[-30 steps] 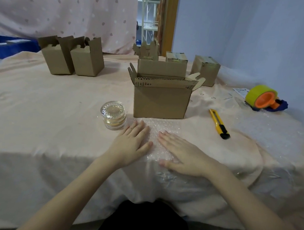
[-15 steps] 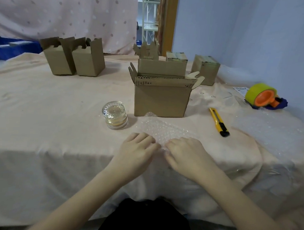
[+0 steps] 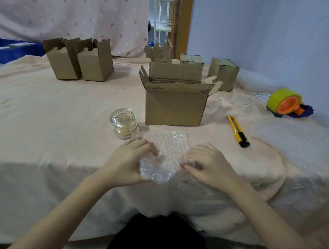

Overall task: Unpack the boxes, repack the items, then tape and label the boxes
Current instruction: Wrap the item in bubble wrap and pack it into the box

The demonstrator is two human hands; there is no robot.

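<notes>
While both hands, left hand (image 3: pixel 127 161) and right hand (image 3: pixel 208 165), pinch the bubble wrap (image 3: pixel 164 155) with curled fingers near the table's front edge just before the open box (image 3: pixel 175 104), contents hidden, a glass jar (image 3: pixel 124 123) sits front-left of the box.

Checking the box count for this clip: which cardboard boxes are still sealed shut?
The two small boxes at the back right, tops closed flat. The big front box, the one behind it and the left pair have flaps standing up.
</notes>
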